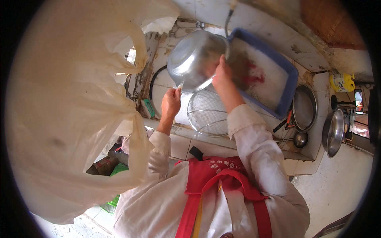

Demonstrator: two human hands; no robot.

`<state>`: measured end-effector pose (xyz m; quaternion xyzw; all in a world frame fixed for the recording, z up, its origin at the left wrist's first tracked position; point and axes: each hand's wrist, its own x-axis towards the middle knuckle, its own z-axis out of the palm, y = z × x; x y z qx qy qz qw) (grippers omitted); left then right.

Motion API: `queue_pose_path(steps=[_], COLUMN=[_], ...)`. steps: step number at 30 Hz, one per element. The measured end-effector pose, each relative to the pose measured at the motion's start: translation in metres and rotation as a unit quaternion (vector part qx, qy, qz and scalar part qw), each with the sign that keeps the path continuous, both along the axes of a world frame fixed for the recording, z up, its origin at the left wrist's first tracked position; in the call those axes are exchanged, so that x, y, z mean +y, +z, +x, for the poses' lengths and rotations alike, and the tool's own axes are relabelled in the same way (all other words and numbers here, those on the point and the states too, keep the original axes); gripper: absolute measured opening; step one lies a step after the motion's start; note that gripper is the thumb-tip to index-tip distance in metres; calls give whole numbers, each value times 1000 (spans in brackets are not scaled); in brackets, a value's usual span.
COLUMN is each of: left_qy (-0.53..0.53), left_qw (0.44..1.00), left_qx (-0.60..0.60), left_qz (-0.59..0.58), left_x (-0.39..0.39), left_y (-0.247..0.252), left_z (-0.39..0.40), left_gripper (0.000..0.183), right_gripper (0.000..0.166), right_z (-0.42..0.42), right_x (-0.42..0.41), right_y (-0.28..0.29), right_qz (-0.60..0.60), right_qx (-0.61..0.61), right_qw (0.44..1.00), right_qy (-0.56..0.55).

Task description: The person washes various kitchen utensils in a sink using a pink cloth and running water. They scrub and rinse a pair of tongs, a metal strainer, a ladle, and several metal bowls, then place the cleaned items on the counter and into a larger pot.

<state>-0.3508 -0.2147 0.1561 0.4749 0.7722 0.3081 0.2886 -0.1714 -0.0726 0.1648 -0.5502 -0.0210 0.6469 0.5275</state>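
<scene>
A large metal pot (190, 59) is tilted on its side over the tiled sink basin, its outer base facing up and left. My right hand (221, 74) grips the rim at its right side. My left hand (171, 101) has its fingers closed at the pot's lower left edge, around a small pale piece that may be part of the pot; I cannot tell which. Below the pot lies a round wire-mesh strainer (205, 114). To the right stands a blue plastic tub (290, 71) with foamy water and something red in it.
A green-backed scrub brush (148, 108) lies at the basin's left. On the right are a round metal sieve (305, 107), a ladle (300, 139), a steel bowl (333, 132) and a yellow bottle (342, 82). A large plastic sheet (74, 104) hangs at the left.
</scene>
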Motion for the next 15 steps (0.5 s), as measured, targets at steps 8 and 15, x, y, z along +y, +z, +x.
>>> queue_pose_path(steps=[8,15], left_qy=[-39,14], left_qw=[998,993], left_qx=[32,108], left_qz=[38,35], left_x=[69,92], left_y=[73,74], left_z=[1,-45], left_gripper=[37,36], right_gripper=[37,29], right_z=[-32,-58], right_x=[-20,-52], right_y=[5,-11], right_qz=[255,343], right_qx=[-287,-344], right_qw=[912,826], right_qy=[142,287])
